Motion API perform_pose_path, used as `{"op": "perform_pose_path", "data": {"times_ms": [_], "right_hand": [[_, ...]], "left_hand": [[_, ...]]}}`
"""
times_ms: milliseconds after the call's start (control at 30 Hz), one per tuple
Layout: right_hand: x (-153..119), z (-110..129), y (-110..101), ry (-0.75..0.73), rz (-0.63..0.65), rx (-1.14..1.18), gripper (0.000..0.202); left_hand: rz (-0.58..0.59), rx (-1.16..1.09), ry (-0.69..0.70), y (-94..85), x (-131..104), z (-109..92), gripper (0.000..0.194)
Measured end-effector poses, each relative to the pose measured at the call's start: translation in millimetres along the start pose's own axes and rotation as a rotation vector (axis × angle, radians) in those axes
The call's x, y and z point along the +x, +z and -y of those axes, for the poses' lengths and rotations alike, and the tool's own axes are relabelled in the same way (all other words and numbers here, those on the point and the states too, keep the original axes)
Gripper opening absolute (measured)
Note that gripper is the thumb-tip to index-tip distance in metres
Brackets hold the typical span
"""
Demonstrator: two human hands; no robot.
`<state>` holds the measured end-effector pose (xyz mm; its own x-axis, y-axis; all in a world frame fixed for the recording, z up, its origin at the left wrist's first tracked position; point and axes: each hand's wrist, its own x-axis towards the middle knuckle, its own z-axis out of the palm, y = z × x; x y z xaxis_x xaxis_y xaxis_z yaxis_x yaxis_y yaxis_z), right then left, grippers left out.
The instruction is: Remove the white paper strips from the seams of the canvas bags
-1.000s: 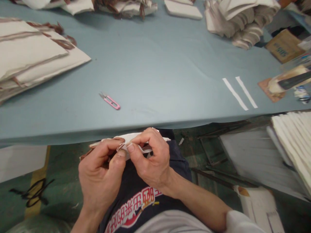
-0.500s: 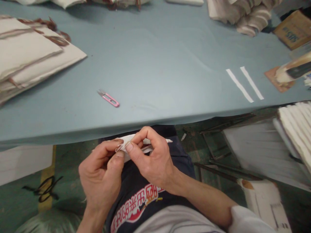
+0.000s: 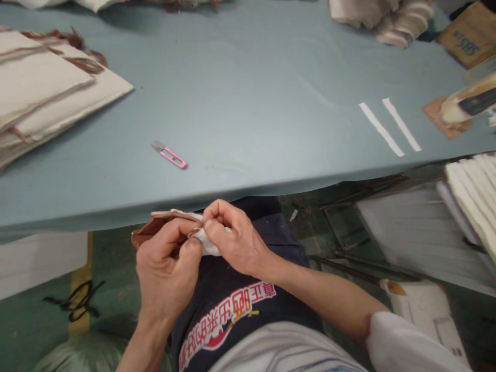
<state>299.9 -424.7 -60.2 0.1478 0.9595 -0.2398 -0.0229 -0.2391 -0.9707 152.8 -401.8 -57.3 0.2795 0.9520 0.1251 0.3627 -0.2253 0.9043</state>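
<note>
Over my lap, just below the table edge, both hands pinch a small white cloth piece with brown lining (image 3: 211, 244). My left hand (image 3: 168, 263) is closed on its left part, thumb and forefinger pressed together, and the brown side sticks out beyond the knuckles. Close beside it, my right hand (image 3: 236, 237) grips the white part between thumb and bent forefinger. The fingers hide much of the piece. Pink thread snips (image 3: 170, 155) lie on the table ahead of my hands.
A blue-green cloth covers the table (image 3: 248, 119). White fabric pieces with brown ties (image 3: 46, 88) are stacked at left. Two white strips (image 3: 382, 129) lie at right, near a brown box (image 3: 468, 39). Folded white fabric (image 3: 473, 191) sits low at right. A dark cord (image 3: 75, 299) lies on the floor.
The cloth piece has shifted and turned in my hands: its brown side now shows at the left, and its white end no longer extends past my right hand. Both hands keep their pinch.
</note>
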Motion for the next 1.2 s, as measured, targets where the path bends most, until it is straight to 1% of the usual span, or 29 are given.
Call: {"op": "perform_pose_path", "data": {"times_ms": [133,200,233,300,333,367,400,467,533,567,633,700,767,800,867,933,967,1033,1133,1167,1200], "right_hand": [[8,-6,-3,-0.007,0.074,-0.039,0.008],[14,-7,-9,-0.050,0.069,-0.069,0.010],[17,-6,-14,-0.093,0.047,-0.080,0.011],[22,1,-24,-0.255,-0.019,-0.108,0.013],[25,6,-30,-0.371,-0.036,-0.132,0.015],[28,13,-35,-0.494,-0.025,-0.169,0.017],[30,20,-40,-0.613,0.016,-0.217,0.020],[36,33,-49,-0.809,0.149,-0.331,0.030],[42,43,-55,-0.930,0.279,-0.444,0.040],[44,47,-58,-0.958,0.331,-0.500,0.042],[48,53,-62,-0.981,0.387,-0.594,0.041],[48,59,-66,-1.016,0.378,-0.646,0.041],[46,66,-67,-1.049,0.362,-0.622,0.038],[44,69,-67,-1.049,0.378,-0.588,0.041],[42,71,-62,-1.007,0.474,-0.499,0.057],[43,70,-55,-0.959,0.584,-0.404,0.064],[44,67,-50,-0.947,0.616,-0.362,0.064],[49,61,-42,-0.944,0.617,-0.323,0.061],[58,56,-34,-0.941,0.566,-0.412,0.041],[60,56,-33,-0.925,0.566,-0.457,0.038],[61,57,-34,-0.904,0.575,-0.491,0.041]], "left_hand": [[0.066,-0.006,0.046,-0.5,14,-4,0.021],[0.123,-0.008,0.068,-5.7,23,-6,0.020],[0.151,0.000,0.076,-9.4,28,-7,0.020],[0.211,0.015,0.084,-18.0,38,-13,0.020],[0.246,0.011,0.086,-22.3,42,-18,0.020],[0.291,-0.004,0.086,-26.3,47,-23,0.021],[0.344,-0.033,0.081,-29.9,51,-30,0.022],[0.446,-0.083,0.049,-36.0,58,-44,0.024],[0.500,-0.076,0.020,-41.2,62,-58,0.025],[0.502,-0.053,0.019,-43.5,63,-64,0.026],[0.477,0.001,0.043,-46.8,63,-72,0.027],[0.454,0.036,0.084,-47.7,62,-77,0.027],[0.440,0.062,0.145,-46.4,60,-79,0.029],[0.433,0.076,0.189,-45.6,60,-79,0.030],[0.404,0.110,0.269,-45.4,59,-78,0.032],[0.381,0.132,0.309,-48.7,58,-76,0.036],[0.385,0.139,0.310,-51.7,57,-76,0.038],[0.409,0.138,0.288,-58.7,54,-76,0.038],[0.411,0.147,0.201,-67.2,48,-79,0.033],[0.403,0.151,0.159,-68.6,46,-80,0.030],[0.395,0.154,0.113,-69.5,44,-81,0.026]]}}
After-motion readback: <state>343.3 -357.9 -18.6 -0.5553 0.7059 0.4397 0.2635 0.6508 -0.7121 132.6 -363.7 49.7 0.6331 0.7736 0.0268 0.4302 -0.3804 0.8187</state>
